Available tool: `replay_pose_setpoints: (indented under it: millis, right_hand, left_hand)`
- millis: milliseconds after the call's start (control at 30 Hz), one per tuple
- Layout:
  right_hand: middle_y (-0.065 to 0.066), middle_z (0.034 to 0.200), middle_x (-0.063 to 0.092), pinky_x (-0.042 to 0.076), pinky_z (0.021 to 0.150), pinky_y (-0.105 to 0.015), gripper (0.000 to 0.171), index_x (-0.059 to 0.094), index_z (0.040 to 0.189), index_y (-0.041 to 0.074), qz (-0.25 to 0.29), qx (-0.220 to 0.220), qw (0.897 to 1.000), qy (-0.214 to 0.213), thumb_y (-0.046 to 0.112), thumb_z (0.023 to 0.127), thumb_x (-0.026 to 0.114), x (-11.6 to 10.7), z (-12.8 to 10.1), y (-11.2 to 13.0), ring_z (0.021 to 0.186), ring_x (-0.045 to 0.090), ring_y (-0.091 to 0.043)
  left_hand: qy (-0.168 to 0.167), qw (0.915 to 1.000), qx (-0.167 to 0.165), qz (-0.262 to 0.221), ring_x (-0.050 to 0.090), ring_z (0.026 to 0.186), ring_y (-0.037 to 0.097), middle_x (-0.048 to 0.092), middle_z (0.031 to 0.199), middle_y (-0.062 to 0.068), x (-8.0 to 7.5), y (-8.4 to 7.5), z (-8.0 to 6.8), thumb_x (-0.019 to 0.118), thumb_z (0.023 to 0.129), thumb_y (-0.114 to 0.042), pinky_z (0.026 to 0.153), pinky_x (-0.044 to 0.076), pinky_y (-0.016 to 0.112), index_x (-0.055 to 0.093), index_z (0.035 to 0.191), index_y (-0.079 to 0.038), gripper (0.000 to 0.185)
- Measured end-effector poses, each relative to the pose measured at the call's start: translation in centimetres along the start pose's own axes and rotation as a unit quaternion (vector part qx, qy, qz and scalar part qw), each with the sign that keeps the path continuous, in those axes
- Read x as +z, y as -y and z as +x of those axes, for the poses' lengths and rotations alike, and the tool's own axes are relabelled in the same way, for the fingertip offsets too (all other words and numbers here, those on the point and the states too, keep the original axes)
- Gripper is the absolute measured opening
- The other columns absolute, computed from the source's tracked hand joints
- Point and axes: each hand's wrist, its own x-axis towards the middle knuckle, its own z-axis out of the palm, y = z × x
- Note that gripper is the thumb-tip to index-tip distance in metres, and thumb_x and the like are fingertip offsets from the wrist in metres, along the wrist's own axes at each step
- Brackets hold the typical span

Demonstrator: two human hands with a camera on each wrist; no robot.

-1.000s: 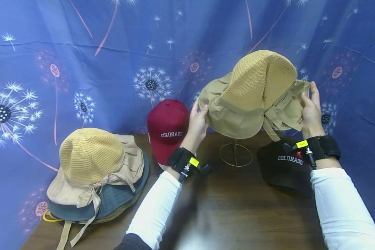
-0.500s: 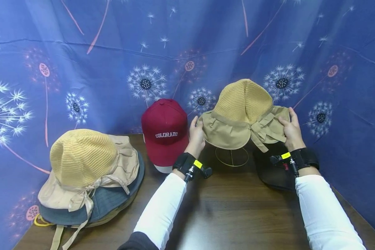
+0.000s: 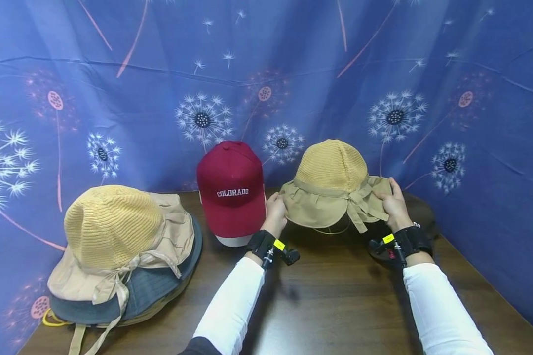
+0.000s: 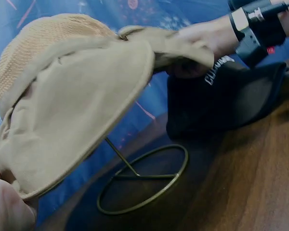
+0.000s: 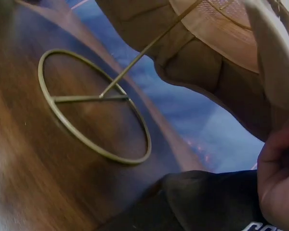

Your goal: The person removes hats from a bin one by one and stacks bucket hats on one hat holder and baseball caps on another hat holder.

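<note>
A tan sun hat (image 3: 333, 190) with a woven yellow crown and a tied ribbon sits over a thin brass wire stand (image 4: 144, 180) (image 5: 94, 103). My left hand (image 3: 276, 209) pinches the hat's left brim edge. On the other side my right hand (image 3: 393, 204) grips the right brim beside the ribbon. In the left wrist view the hat's brim (image 4: 77, 120) hangs above the stand's round base, and the right wrist view shows the stand's rod going up into the crown (image 5: 216, 29).
A red "COLORADO" cap (image 3: 233, 190) stands just left of the hat. A black cap (image 4: 226, 98) lies on the wooden table (image 3: 328, 305) under my right wrist. A stack of hats (image 3: 124, 251) sits at the left. A blue dandelion cloth (image 3: 115, 74) hangs behind.
Both hands have lowered the tan hat from high above the table down onto the wire stand, which is now mostly covered by the brim.
</note>
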Motion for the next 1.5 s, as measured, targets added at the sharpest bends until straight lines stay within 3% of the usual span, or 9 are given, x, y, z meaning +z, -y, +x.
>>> replay_pose_setpoints:
  millis: [167,333,700,867,967,1133,1267,1400,1500]
  right_hand:
    - [-0.004,0.164,0.008,0.043,0.074,-0.002,0.08,0.002,0.155,0.029,-0.108,-0.022,0.993,-0.048,-0.001,0.095,0.044,0.9,0.2,-0.5,0.11,0.046,0.0]
    - [-0.003,0.164,0.008,0.038,0.089,-0.006,0.08,0.003,0.155,0.026,-0.156,-0.032,0.985,-0.069,-0.004,0.093,0.043,1.3,0.1,-0.7,0.137,0.033,-0.016]
    - [-0.012,0.162,0.014,0.038,0.081,-0.005,0.077,0.002,0.156,0.023,-0.205,-0.027,0.976,-0.063,0.005,0.095,0.046,1.0,-0.1,-0.8,0.124,0.043,-0.014]
    - [-0.013,0.143,0.042,0.045,0.073,-0.005,0.067,0.011,0.155,0.011,-0.191,-0.034,0.979,-0.053,0.015,0.098,0.046,0.5,-0.4,-0.6,0.089,0.05,0.006]
    - [0.007,0.11,0.055,0.048,0.068,-0.007,0.063,0.016,0.153,0.005,-0.163,-0.036,0.985,-0.043,0.018,0.099,0.046,0.0,-0.8,-0.1,0.078,0.052,0.009]
    - [0.019,0.083,0.058,0.05,0.064,-0.012,0.041,0.038,0.138,0.009,-0.068,-0.011,0.998,0.009,0.021,0.1,0.044,-0.8,-1.6,0.8,0.073,0.057,0.005]
    - [0.006,0.109,0.054,0.049,0.069,-0.014,0.047,0.031,0.144,0.01,-0.113,0.039,0.993,0.02,0.03,0.102,0.036,-1.5,-2.5,1.9,0.084,0.051,0.001]
    - [-0.023,0.152,0.03,0.051,0.075,-0.017,0.069,-0.007,0.153,0.002,-0.244,0.064,0.968,0.008,0.035,0.102,0.026,-2.4,-4.1,3.0,0.094,0.05,-0.002]
    - [-0.031,0.153,0.026,0.055,0.073,-0.019,0.064,-0.005,0.152,-0.003,-0.296,0.041,0.954,-0.017,0.027,0.103,0.025,-3.0,-5.5,3.5,0.082,0.057,0.004]
  left_hand:
    - [-0.003,0.9998,-0.014,0.011,0.042,0.138,0.026,0.034,0.154,0.015,-0.4,-0.4,-1.1,0.05,0.099,-0.018,0.109,0.045,0.036,0.029,0.15,-0.005,0.056]
    - [0.004,0.9993,-0.013,0.035,0.046,0.134,0.029,0.035,0.153,0.019,-0.9,0.9,0.2,0.049,0.099,-0.023,0.103,0.049,0.033,0.029,0.149,-0.002,0.057]
    - [0.038,0.9985,-0.04,-0.001,0.049,0.131,0.023,0.042,0.149,0.008,-2.2,4.3,2.9,0.048,0.1,-0.03,0.103,0.049,0.035,0.032,0.149,-0.017,0.053]
    - [0.034,0.9974,-0.064,0.005,0.044,0.136,0.027,0.033,0.156,0.009,-1.0,-1.9,-3.5,0.042,0.102,-0.032,0.108,0.045,0.043,0.021,0.153,-0.019,0.057]
    - [0.035,0.9965,-0.076,0.001,0.038,0.141,0.03,0.026,0.159,0.013,-0.1,-5.5,-7.5,0.039,0.102,-0.029,0.113,0.039,0.047,0.011,0.155,-0.015,0.061]
    - [0.059,0.9946,-0.086,0.003,0.033,0.143,0.032,0.017,0.161,0.015,0.1,-8.4,-10.7,0.04,0.101,-0.034,0.114,0.035,0.052,0.001,0.155,-0.008,0.071]
    - [0.081,0.992,-0.097,-0.002,0.037,0.142,0.032,0.02,0.161,0.011,0.0,-8.6,-11.3,0.04,0.1,-0.044,0.113,0.036,0.053,0.007,0.155,-0.012,0.072]
    - [0.104,0.9893,-0.102,0.005,0.041,0.138,0.036,0.034,0.155,0.011,0.0,-7.6,-11.1,0.04,0.098,-0.052,0.112,0.037,0.053,0.018,0.153,-0.018,0.069]
    - [0.113,0.9879,-0.101,0.034,0.038,0.139,0.043,0.029,0.157,0.015,-0.3,-7.3,-11.8,0.041,0.095,-0.057,0.114,0.032,0.058,0.01,0.154,-0.018,0.077]
